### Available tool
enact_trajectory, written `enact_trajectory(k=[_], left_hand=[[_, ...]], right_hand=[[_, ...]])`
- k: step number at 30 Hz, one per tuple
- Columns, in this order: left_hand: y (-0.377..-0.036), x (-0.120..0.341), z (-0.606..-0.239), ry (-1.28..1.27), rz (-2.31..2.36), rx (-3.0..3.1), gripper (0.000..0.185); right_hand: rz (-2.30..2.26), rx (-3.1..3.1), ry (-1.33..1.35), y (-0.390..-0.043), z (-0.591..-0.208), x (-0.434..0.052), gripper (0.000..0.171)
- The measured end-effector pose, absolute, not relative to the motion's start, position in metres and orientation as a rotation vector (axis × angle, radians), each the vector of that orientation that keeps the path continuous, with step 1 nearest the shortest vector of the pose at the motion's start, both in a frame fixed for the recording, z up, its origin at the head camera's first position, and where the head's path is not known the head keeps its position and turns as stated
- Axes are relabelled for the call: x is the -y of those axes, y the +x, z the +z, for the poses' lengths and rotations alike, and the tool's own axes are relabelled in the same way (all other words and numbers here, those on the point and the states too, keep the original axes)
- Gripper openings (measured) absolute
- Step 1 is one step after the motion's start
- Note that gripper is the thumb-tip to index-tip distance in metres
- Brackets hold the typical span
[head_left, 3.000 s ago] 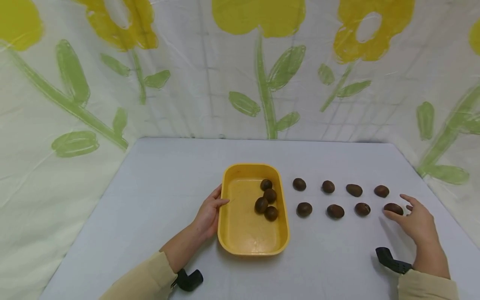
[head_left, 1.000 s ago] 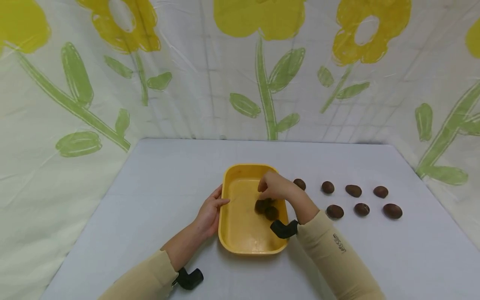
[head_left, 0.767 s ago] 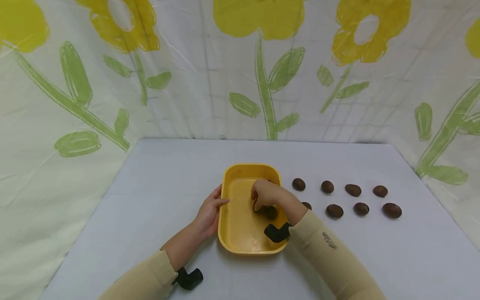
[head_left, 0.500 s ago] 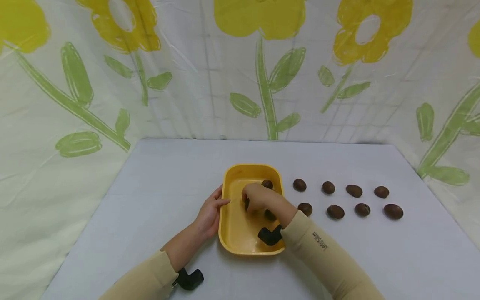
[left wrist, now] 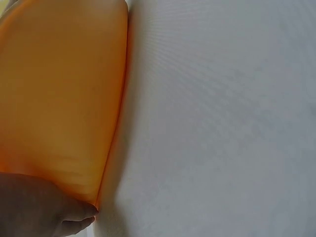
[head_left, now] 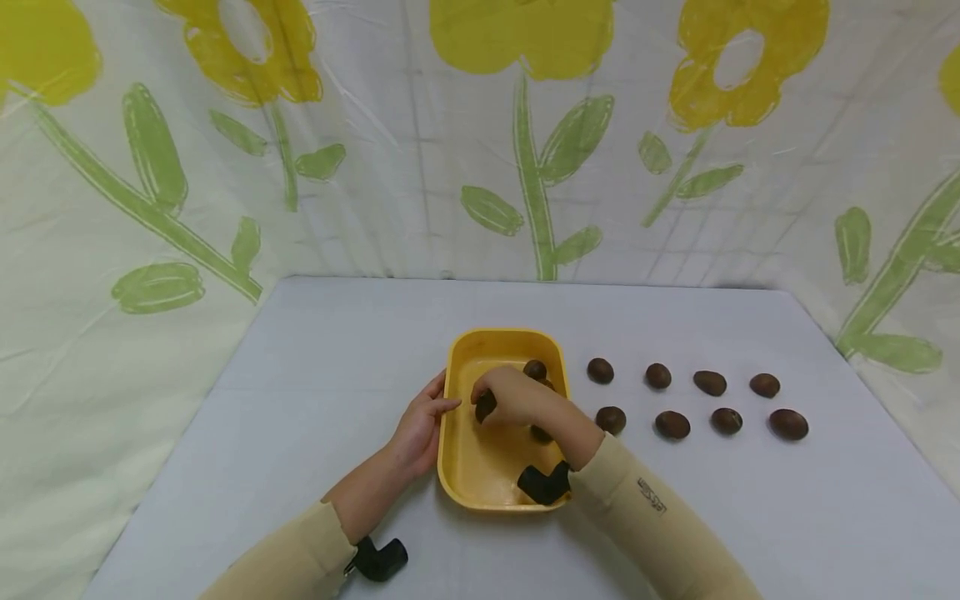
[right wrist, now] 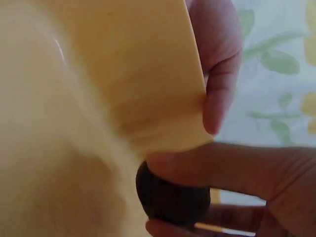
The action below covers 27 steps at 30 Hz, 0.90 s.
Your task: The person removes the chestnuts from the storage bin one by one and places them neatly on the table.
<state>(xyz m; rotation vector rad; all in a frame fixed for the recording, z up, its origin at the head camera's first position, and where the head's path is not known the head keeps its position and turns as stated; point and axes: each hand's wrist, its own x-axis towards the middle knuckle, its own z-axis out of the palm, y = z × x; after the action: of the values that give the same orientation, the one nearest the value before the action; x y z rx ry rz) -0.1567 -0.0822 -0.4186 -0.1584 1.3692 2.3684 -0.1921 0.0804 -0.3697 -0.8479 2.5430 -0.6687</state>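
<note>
My left hand grips the left rim of a yellow tray, thumb inside and fingers outside. In the left wrist view only the tray's outer wall and part of the hand show. Reaching over the tray, my right hand pinches a dark brown oval fruit between thumb and fingers. The right wrist view shows this fruit close to the tray's inner wall. Other fruits stay in the tray, such as a small one near the right side, some partly hidden behind my hand.
Right of the tray, similar fruits lie in two rows on the white table, with a far-row fruit at the left and a near-row fruit at the right. A sheet painted with flowers hangs behind.
My right hand has left the rightmost near-row fruit, which stays on the table. It has come left into the tray, taken a fruit and moved it leftward. The left hand keeps its place.
</note>
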Motion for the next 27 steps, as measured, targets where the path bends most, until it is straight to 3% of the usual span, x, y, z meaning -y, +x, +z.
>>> enact_trajectory(k=[6, 27], left_hand=[[-0.156, 0.082, -0.418, -0.15, 2.371, -1.368, 0.064], [-0.155, 0.082, -0.415, -0.151, 2.383, -1.358, 0.064]], right_hand=[[-0.751, -2.584, -0.898, -0.184, -0.36, -0.09, 0.031], [-0.963, -2.723, -0.679, -0.165, -0.336, -0.149, 0.033]])
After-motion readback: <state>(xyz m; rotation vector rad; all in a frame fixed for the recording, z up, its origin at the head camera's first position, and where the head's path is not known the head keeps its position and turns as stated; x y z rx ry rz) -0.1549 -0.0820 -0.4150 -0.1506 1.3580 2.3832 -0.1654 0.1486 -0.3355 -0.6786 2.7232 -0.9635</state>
